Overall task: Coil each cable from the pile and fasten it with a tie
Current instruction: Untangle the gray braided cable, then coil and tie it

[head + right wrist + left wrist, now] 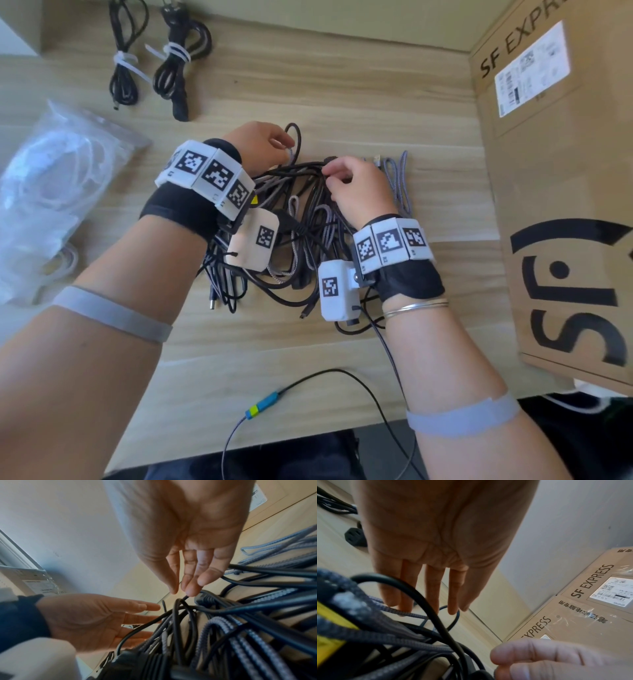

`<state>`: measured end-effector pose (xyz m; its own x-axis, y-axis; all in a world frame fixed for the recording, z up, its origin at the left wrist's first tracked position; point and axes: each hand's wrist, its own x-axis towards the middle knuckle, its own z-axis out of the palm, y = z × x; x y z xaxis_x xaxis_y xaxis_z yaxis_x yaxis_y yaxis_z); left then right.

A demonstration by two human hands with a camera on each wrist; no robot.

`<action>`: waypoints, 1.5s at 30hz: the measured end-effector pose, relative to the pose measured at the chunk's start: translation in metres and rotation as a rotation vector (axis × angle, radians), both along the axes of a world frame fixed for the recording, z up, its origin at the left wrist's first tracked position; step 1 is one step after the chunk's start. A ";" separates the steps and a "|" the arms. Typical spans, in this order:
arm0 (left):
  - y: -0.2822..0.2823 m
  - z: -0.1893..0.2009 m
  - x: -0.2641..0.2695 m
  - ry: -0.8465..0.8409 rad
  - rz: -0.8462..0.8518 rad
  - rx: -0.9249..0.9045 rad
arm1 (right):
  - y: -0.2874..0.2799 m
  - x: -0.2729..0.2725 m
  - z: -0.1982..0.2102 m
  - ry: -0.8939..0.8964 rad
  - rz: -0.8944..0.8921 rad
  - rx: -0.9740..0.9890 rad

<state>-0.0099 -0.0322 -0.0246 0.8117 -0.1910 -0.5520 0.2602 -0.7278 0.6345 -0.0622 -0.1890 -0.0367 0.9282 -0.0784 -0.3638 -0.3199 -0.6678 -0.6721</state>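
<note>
Nearest on the tabletop (274,346): one loose thin cable with a blue-green connector (262,406).

Mid: one pile of tangled cables (298,240), black and grey braided; I cannot count the strands. My right hand (356,188) pinches a black cable (181,599) at the pile's far edge; my left hand (263,145) is relaxed, fingers straight on a braided strand, holding nothing.

Risk, as I judge it: pulling now drags neighbouring loops along, tightening a knot.

Right: one SF Express box (561,192). Left: one plastic bag of white ties (51,192).

Far: two tied coils (150,68).
</note>
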 end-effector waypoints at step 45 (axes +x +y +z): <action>-0.120 -0.014 0.011 -0.014 -0.175 -0.162 | -0.088 0.005 -0.027 0.073 -0.146 -0.220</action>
